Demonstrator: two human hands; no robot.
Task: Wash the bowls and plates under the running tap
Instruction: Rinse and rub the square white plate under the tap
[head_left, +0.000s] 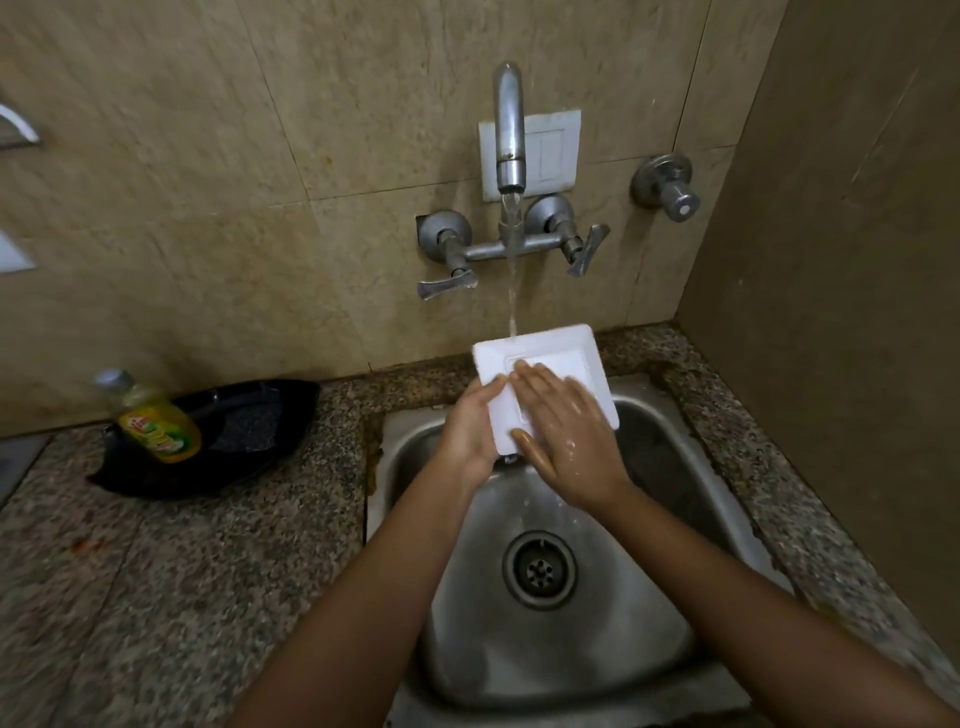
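1. While the tap (509, 130) runs, a white square plate (550, 358) is held tilted over the back of the steel sink (654, 597), with its far edge up against the falling water stream (513, 291).
2. Gripping the plate's left edge is the left hand (470, 434): thumb over the upper face, fingers hidden beneath, so how far they curl underneath cannot be told.
3. Flat across the plate's recessed middle lies the right hand (566, 441), fingers straight and spread, pressing and rubbing, not clasping; it is wet and shiny.
4. Judging by its clean rigid edges and glossy white face, the plate looks stiff, like ceramic or hard melamine; which of the two cannot be told. If ceramic, it would have some weight and would chip against the steel basin or the granite counter (182, 571).
5. Wet, and possibly soapy, it should be slippery. The broad raised rim is the sensible place to hold it, pinched between thumb above and fingers below, as the left hand does now.
6. Turning it to rinse the underside probably calls for both hands on opposite rims, kept low over the basin, since one wet pinch may slide.
7. Off to the left on the counter stand a yellow dish-soap bottle (156, 421) and a black tray (249, 426) touching behind it; no bowls are in view.
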